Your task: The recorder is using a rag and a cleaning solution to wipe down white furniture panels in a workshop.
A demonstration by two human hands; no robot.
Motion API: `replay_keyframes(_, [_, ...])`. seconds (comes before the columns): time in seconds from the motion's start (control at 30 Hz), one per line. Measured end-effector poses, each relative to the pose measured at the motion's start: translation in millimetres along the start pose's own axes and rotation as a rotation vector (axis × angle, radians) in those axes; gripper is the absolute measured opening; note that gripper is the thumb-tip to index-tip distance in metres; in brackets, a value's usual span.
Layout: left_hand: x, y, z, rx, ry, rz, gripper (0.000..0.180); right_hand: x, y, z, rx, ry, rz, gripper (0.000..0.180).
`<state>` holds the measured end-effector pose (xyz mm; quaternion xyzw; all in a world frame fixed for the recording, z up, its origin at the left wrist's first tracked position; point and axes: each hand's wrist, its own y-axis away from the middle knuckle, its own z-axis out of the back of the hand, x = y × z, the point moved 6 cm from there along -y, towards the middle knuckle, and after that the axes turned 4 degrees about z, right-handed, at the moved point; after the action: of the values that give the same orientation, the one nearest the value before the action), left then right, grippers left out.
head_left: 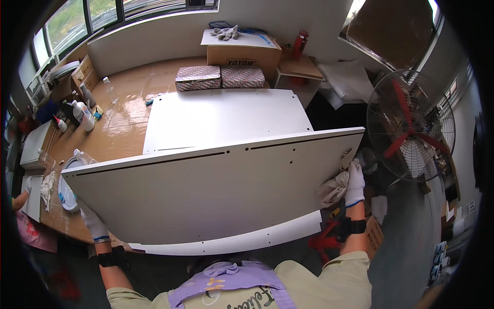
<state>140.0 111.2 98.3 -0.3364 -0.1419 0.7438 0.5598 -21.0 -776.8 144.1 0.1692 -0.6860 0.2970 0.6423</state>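
A large white board (216, 190) stands tilted up before me, a dark slot and small holes along its upper edge. My left hand (94, 225), in a white glove, is closed on its lower left edge, with the fingers partly hidden. At the right edge my right hand (355, 184), gloved too, is closed on the board and presses a crumpled beige cloth (333, 190) against its face. Beneath and behind lies at least one more white panel (226, 116) on the table. Its near part shows as a white strip (231, 243) below the raised board.
Two patterned boxes (221, 78) and a carton (242, 57) with gloves stand at the back. Bottles (83, 116) and a round white lid (67, 193) lie left on the brown table (128, 98). A caged fan (410, 126) stands right. Another person's hand (23, 198) shows far left.
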Motion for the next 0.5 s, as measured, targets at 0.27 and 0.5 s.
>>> replay_keyframes(0.27, [-18.3, 15.0, -17.4, -0.065, 0.945, 0.725, 0.088, 5.9, 30.9, -2.9, -0.079, -0.309, 0.13, 0.028])
replay_keyframes(0.5, [-30.8, 17.3, -16.3, -0.11, 0.885, 0.695, 0.087, -26.8, 28.0, -0.5, 0.036, -0.513, 0.077, 0.029])
